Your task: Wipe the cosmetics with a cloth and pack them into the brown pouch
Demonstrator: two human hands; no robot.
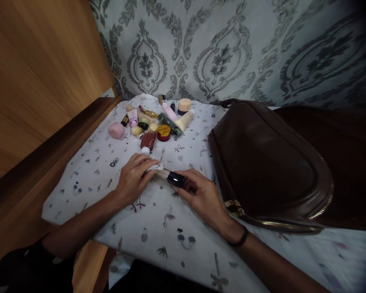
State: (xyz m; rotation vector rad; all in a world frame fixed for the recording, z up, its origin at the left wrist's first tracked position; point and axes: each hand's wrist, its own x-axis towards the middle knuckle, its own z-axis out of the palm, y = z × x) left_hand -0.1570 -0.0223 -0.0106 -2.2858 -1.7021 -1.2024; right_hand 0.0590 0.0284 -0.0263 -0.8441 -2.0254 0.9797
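Black-capped bottle (163, 173) held by curled fingers of right hand (205, 199), white cloth (156, 167) pinched by left hand (134, 177); wiping seemingly underway (cap (176, 179) on), remainder unclear

The one view is worn on the person's head, set above the near edge of a cloth-covered surface (91, 179) and facing forward and down across it. Its reach is wide: a patterned wall (179, 44) closes the view at twelve o'clock, a wooden panel (45, 61) at ten, and a brown bag (262, 162) fills three o'clock, close by. The left hand (136, 175) lies just off the middle toward eight o'clock and the right hand (204, 195) toward five, both seen from above, behind and near. A dark sleeve (33, 264) comes in at about eight o'clock, nearer to the camera than the hands.
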